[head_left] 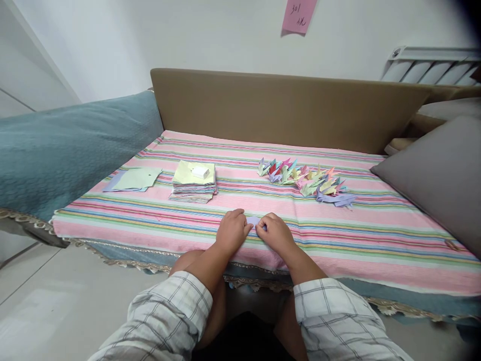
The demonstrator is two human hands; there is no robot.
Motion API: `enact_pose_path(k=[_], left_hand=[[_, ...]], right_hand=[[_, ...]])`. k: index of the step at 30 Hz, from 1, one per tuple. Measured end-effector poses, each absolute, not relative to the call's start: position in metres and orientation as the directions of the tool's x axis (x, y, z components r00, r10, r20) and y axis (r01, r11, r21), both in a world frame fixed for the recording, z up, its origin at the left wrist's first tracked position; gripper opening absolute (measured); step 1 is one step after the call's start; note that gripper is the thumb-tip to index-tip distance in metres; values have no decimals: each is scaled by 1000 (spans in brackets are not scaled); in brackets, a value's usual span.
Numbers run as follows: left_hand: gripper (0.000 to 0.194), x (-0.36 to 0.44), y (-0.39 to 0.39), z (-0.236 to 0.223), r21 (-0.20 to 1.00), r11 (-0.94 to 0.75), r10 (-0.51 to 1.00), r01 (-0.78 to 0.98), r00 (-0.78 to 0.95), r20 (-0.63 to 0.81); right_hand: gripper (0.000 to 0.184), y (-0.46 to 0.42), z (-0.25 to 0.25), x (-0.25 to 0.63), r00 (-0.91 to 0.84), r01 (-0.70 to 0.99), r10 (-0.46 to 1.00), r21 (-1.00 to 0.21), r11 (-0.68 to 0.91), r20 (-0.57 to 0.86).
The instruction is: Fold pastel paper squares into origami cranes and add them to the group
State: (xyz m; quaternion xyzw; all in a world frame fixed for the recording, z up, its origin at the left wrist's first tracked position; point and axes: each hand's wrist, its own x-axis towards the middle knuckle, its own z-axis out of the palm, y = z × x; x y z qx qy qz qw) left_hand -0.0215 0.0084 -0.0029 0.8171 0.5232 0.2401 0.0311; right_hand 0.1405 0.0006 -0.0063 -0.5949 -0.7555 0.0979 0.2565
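- By the front edge of the striped sofa cover [379, 228]: lavender paper [253, 220] lies between left hand [233, 230] and right hand [276, 233].
- Fingers [248, 229] of both pinch its ends, likely to steady it.
- Toward the back edge, paper cranes [303, 181] sit grouped, presumably to spare working room.
- Toward the left edge, a white block [200, 172] tops the paper stack [193, 189], perhaps as weight; loose sheets [135, 179] lie beyond.
- Grey cushion [439, 173] at right edge; not in the hands' way.

Both hands [231, 233] [277, 233] holding lavender paper [253, 220], paper stack [193, 192], folded cranes [308, 180], striped cloth [379, 225]
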Motion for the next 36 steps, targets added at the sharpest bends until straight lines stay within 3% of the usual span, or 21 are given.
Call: enact_pose_path(k=[6,10,16,24,30,36], left_hand=[[14,-20,6,-3,295,-417,878,860,297,376],[15,-19,5,-1,351,-384,893,854,247,375],[8,-24,6,1,425,-399,905,812,274,326],[27,-26,1,-6,299,-491,856,818,390,340],[22,-32,4,-8,270,-515,824,813,384,417],[21,-42,-9,-3,200,-548,759,812,382,528]], right_hand=[[9,1,-9,142,-153,826,940,-484,291,304],[1,2,-8,146,-183,780,935,-534,326,304],[10,3,-8,152,-222,720,945,-614,325,240],[16,2,-6,155,-236,704,948,-635,318,213],[23,3,-14,158,-243,716,914,-576,395,324],[24,3,-16,158,-284,744,897,-513,429,337]])
